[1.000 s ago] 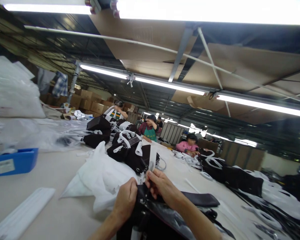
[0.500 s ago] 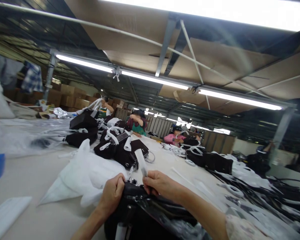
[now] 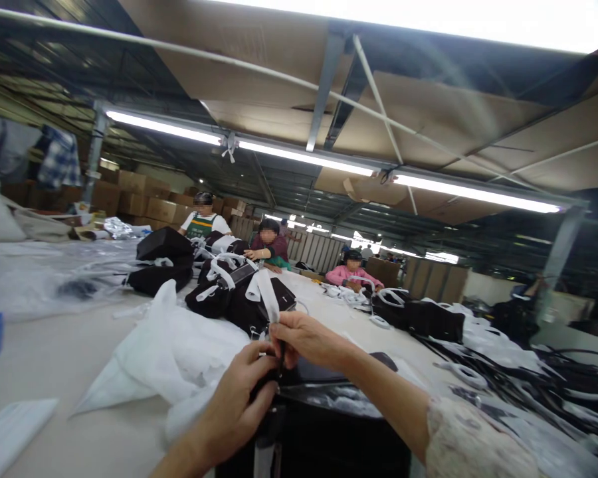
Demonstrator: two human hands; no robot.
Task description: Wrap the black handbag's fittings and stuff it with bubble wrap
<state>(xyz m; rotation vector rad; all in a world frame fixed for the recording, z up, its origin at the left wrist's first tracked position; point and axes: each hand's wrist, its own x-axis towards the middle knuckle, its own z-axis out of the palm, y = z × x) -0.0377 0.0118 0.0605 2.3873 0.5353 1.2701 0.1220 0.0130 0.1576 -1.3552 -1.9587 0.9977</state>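
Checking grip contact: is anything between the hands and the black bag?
Nothing visible. The left hand and right hand are both directly on the black bag, pinching at its top edge; the white wrapping lies beside.

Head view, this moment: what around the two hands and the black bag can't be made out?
- Black bag: lower part cut off by the bottom edge.
- What the right hand pinches: hidden by its fingers and too small.
- Left hand: its fingertips cover the spot on the bag they touch.
- White wrapping: contents hidden by its folds.
- Bags beside co-workers: too small and blurred for detail.
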